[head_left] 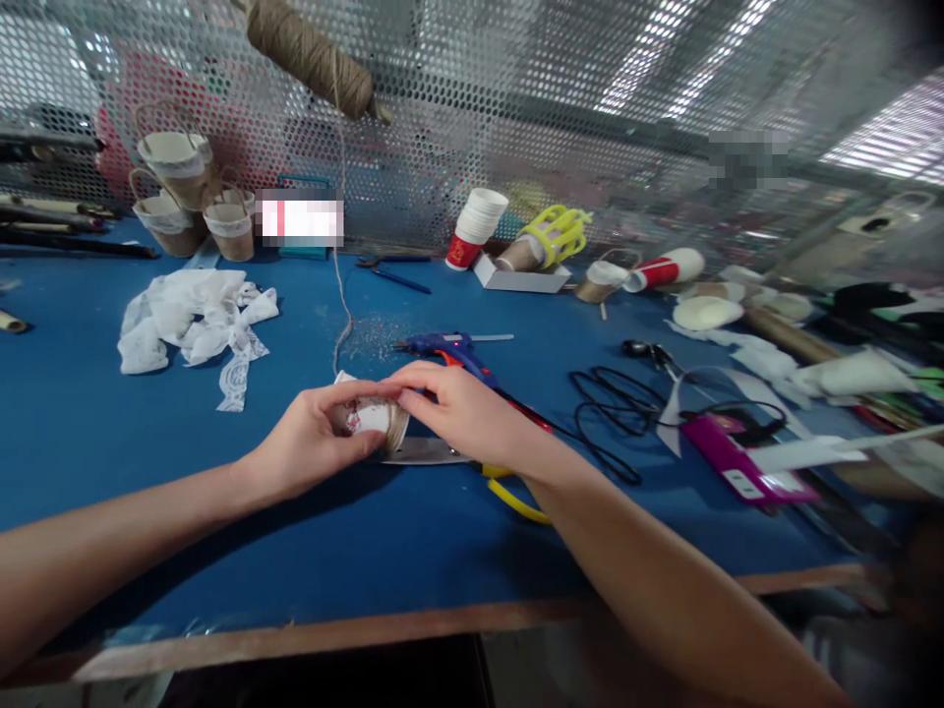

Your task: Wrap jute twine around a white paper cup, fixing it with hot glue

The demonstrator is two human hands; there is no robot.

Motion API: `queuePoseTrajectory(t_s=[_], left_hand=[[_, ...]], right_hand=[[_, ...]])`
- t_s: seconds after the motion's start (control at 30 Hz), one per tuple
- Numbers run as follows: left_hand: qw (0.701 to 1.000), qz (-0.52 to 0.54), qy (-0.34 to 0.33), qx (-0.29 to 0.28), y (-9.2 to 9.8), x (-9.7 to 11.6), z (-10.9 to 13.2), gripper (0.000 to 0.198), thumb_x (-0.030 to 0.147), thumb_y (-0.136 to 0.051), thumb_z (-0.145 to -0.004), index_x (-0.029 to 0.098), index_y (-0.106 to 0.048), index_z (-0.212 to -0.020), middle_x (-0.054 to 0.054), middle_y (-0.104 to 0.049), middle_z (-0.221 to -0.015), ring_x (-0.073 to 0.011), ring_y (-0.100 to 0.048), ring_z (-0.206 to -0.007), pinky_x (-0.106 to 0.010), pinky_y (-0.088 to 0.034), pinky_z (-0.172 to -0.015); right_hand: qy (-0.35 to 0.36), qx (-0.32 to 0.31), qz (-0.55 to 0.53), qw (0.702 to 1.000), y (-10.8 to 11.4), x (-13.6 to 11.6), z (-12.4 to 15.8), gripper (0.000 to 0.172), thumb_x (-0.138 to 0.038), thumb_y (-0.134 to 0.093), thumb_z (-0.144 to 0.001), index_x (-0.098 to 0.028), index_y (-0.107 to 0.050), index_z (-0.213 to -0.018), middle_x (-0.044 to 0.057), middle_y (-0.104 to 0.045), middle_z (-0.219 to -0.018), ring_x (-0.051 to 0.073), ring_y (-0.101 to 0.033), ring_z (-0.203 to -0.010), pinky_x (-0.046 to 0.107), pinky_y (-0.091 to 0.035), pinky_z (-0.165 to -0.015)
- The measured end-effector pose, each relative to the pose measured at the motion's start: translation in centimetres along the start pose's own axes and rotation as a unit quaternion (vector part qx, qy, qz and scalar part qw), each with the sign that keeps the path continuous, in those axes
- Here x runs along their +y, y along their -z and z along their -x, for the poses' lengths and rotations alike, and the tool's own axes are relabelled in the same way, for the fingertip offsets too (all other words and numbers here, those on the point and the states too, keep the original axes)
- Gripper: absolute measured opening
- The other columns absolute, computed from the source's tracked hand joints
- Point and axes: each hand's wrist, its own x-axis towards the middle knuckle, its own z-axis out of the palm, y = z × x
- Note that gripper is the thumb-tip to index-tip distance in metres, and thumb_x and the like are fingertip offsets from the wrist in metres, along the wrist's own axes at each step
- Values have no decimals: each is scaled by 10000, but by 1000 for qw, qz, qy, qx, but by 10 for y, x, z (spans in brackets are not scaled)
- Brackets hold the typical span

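Note:
A white printed paper cup (367, 417) lies on its side, with twine wound round its right end. My left hand (317, 433) is wrapped round the cup's body. The fingers of my right hand (449, 403) press together at the twine-wound end. From a twine spool (310, 59) hanging at the mesh, a strand runs down to the cup. Just beyond my right hand lies a blue glue gun (442, 344). Scissors with yellow handles (516, 499) rest under my right wrist, their blade pointing left beside the cup.
White lace (188, 320) is heaped at the left. Twine-covered cups (173, 231) stand behind it. Stacked paper cups (476, 231) and a white tray (522, 278) are at the back. Black cable (609, 413) and a purple box (744, 462) lie at the right.

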Motion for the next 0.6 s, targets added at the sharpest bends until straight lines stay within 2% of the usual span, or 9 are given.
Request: queuePoseTrajectory(t_s=[0.07, 0.17, 0.27, 0.33, 0.37, 0.4, 0.43, 0.53, 0.6], left_hand=[[1000, -18, -5, 4, 0, 1, 0, 340, 159, -576, -654, 159, -598, -993, -14, -612, -761, -77, -461, -525, -188, -369, -475], [998, -53, 13, 11, 0, 2, 1, 301, 174, -578, -651, 157, -591, -951, 13, -577, -681, -60, -408, -471, -174, -329, -434], [998, -59, 34, 15, 0, 4, 2, 299, 194, -586, -652, 153, -571, -948, 28, -543, -632, -63, -412, -468, -180, -341, -447], [998, -49, 42, 24, -1, 6, 2, 298, 201, -594, -648, 149, -564, -940, 23, -546, -641, -75, -452, -497, -190, -372, -476], [998, -46, 44, 30, -1, 7, 2, 295, 199, -596, -645, 148, -565, -934, 19, -553, -651, -80, -469, -512, -193, -384, -489], [997, -48, 42, 34, -1, 8, 2, 292, 195, -599, -641, 148, -567, -927, 15, -560, -664, -83, -483, -526, -194, -394, -499], [997, -53, 37, 38, -2, 8, 2, 287, 193, -599, -639, 148, -570, -921, 11, -568, -679, -85, -492, -536, -194, -402, -505], [995, -86, 19, 46, -1, 9, 1, 276, 193, -589, -645, 149, -578, -917, 6, -582, -699, -85, -500, -533, -189, -408, -500], [992, -116, 3, 59, 1, 9, 0, 270, 196, -583, -651, 153, -583, -918, 1, -593, -719, -88, -509, -537, -189, -415, -503]], right_hand=[[-2, -19, -46, 999, -4, -2, -3, 292, -50, -406, -773, -181, -630, -908, 33, -635, -998, 135, -561, -927, 290, -412, -846], [-23, -38, -78, 996, 2, -3, -4, 307, -52, -391, -777, -186, -626, -924, 14, -645, -998, 121, -573, -927, 275, -419, -842], [-56, 30, -12, 998, 18, 7, -3, 238, -178, -436, -807, -179, -624, -952, 25, -659, -955, 140, -593, -865, 275, -437, -780], [-108, 113, 86, 984, 30, 23, -4, 249, -262, -456, -806, -163, -620, -965, 54, -667, -862, 162, -603, -759, 290, -444, -691], [-144, 146, 154, 966, 35, 33, -4, 250, -278, -468, -795, -159, -623, -951, 66, -663, -823, 175, -599, -729, 301, -435, -661], [-162, 158, 178, 957, 38, 44, -5, 231, -265, -496, -769, -138, -632, -906, 99, -655, -825, 202, -592, -732, 320, -421, -643], [-173, 155, 188, 954, 41, 55, -7, 188, -254, -541, -727, -131, -642, -828, 112, -649, -781, 215, -585, -699, 326, -409, -611], [-185, 128, 191, 956, 39, 83, -11, 50, -220, -623, -619, -171, -611, -621, 54, -600, -588, 181, -549, -569, 290, -371, -528], [-188, 131, 185, 956, 35, 95, -15, 44, -177, -624, -588, -182, -581, -579, 34, -573, -562, 168, -538, -563, 275, -362, -523]])
